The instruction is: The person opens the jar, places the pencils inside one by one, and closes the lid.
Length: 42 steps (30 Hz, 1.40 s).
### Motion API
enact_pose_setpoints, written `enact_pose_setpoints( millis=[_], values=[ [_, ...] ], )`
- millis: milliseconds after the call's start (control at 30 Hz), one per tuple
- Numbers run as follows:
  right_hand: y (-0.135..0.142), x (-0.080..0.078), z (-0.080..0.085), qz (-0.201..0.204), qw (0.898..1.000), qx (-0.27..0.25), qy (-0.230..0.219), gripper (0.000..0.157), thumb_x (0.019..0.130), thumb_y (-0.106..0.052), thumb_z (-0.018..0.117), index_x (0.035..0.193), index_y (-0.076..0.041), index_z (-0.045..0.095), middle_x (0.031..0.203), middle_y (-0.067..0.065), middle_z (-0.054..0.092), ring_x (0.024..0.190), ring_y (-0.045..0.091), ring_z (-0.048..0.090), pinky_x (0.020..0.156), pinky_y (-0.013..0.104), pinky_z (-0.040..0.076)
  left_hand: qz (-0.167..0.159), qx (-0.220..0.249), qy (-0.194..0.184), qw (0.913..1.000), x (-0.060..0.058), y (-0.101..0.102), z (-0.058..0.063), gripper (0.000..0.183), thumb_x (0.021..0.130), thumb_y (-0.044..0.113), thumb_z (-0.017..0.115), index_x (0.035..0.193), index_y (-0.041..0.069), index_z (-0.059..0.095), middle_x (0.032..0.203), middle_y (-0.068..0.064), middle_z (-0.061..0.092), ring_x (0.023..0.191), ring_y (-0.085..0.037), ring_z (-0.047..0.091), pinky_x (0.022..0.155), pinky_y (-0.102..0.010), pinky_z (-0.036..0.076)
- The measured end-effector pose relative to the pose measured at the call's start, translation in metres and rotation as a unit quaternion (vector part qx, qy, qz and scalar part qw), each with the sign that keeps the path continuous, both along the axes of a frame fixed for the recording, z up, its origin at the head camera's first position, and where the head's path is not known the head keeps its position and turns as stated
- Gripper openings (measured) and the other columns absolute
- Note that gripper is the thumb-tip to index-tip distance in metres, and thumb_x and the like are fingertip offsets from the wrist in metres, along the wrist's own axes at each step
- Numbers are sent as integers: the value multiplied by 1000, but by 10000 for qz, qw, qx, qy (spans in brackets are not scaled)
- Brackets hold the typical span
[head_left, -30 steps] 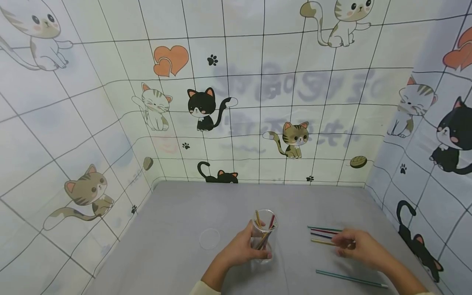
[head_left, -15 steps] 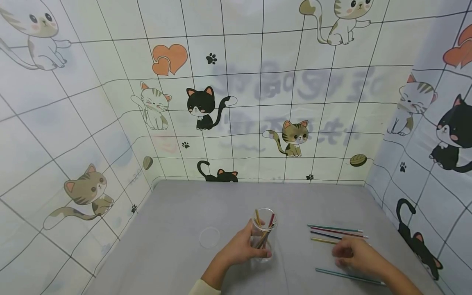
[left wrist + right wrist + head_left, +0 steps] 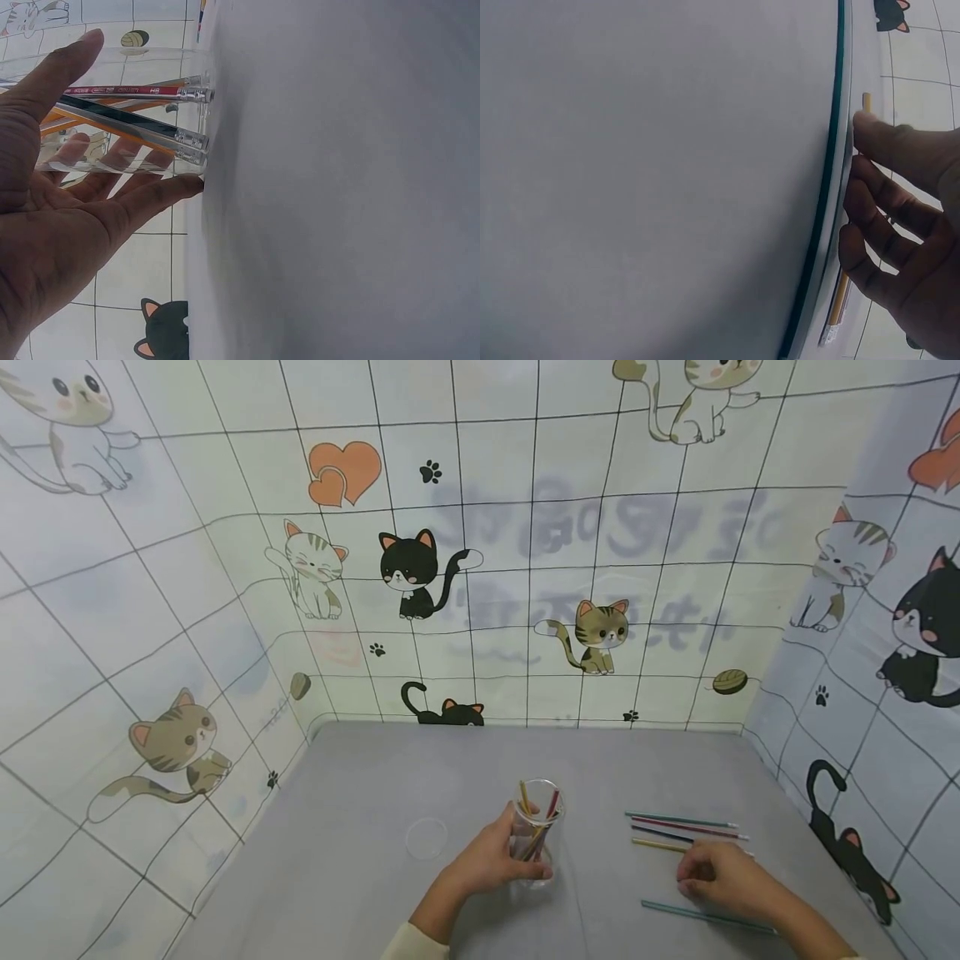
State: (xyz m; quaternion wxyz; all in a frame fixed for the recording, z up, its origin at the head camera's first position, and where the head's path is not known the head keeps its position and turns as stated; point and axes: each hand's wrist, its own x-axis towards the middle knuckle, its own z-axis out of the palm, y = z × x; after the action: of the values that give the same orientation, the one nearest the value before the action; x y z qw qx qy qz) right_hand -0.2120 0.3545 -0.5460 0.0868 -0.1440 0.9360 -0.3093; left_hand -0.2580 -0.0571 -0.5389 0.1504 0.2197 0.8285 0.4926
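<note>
Well — glass (image 3: 546, 849) upright, pencils (image 3: 135, 122) aslant inside

I have the table (image 3: 352, 810) before me, a wall (image 3: 495, 610) behind it and walls to either side. Mid-table stands the glass (image 3: 552, 847), pencils (image 3: 554, 804) in it, the left hand (image 3: 487, 862) around it. Left of these lies a disc (image 3: 427, 839). Right of the glass, a row of four pencils (image 3: 680, 819) lies side by side; nearer me, a single pencil (image 3: 675, 909), the right hand (image 3: 726, 878) between.

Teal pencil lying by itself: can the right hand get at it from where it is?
Probably yes: the right hand is close by, and the teal pencil lies apart from the other pencils on the table, with nothing seen across it.
</note>
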Motion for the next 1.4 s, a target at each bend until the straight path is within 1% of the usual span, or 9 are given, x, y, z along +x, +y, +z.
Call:
enact_pose_setpoints(
  millis=[133,267,400,500,667,833,1033,1233,1400],
  values=[
    [1,3,3,291,9991,-304,-102,11,94,-15,87,94,-14,76,90,-7,70,77,-4,58,66,24,52,-18,1,38,10000,-1,0,-1,90,85,32,99,154,44,41,145,-1,74,140,-26,64,117,-64,49],
    [-1,7,4,584,9951,-611,-512,19,90,-17,91,96,-11,74,88,-7,69,77,-1,57,66,24,49,-25,-39,66,10000,-1,-1,0,92,85,32,99,156,42,41,146,-2,74,141,-27,64,117,-65,49],
    [-5,10,6,654,9926,-693,-758,23,88,-15,93,96,-9,72,88,-4,67,78,0,56,67,24,49,-35,-66,31,10000,-4,-1,0,94,85,33,99,159,37,40,146,-3,73,140,-27,63,118,-64,49],
    [-8,11,6,724,9923,-690,-730,21,88,-14,92,95,-9,72,87,-4,67,77,0,57,66,24,49,-45,-138,35,9999,-6,-1,0,96,85,36,98,160,33,39,147,-3,72,138,-26,64,117,-63,50],
    [-10,8,9,752,9955,-341,-468,18,89,-15,90,92,-14,73,86,-9,67,77,-2,54,65,24,47,-44,-183,102,9998,-11,-1,1,95,86,37,98,159,37,38,149,-5,70,140,-27,64,117,-63,51],
    [-11,7,12,785,9963,-89,-351,16,92,-16,88,93,-16,72,88,-12,68,80,-5,54,68,24,48,-46,-194,55,9998,-10,-2,1,92,86,36,98,158,37,40,149,-5,70,136,-25,64,115,-61,52],
    [-8,6,31,692,9970,-81,-325,10,100,-19,82,100,-14,73,93,-9,72,83,-5,59,69,24,52,-54,-173,-39,9998,-7,-1,1,95,86,34,98,161,30,40,148,-5,70,135,-24,64,115,-60,52],
    [-11,3,56,368,9975,-174,578,14,100,-15,81,113,-12,79,100,-9,75,87,-7,63,70,24,58,-51,-186,-8,9998,-8,0,1,96,86,34,98,162,29,40,148,-5,69,136,-24,63,116,-61,51],
    [-20,0,76,64,9866,-564,1527,16,100,-8,80,113,-17,77,99,-11,76,87,-3,66,71,23,58,-42,-177,-38,9998,-8,-1,0,99,86,34,98,165,28,38,150,-6,69,139,-27,62,118,-64,49]
  ],
)
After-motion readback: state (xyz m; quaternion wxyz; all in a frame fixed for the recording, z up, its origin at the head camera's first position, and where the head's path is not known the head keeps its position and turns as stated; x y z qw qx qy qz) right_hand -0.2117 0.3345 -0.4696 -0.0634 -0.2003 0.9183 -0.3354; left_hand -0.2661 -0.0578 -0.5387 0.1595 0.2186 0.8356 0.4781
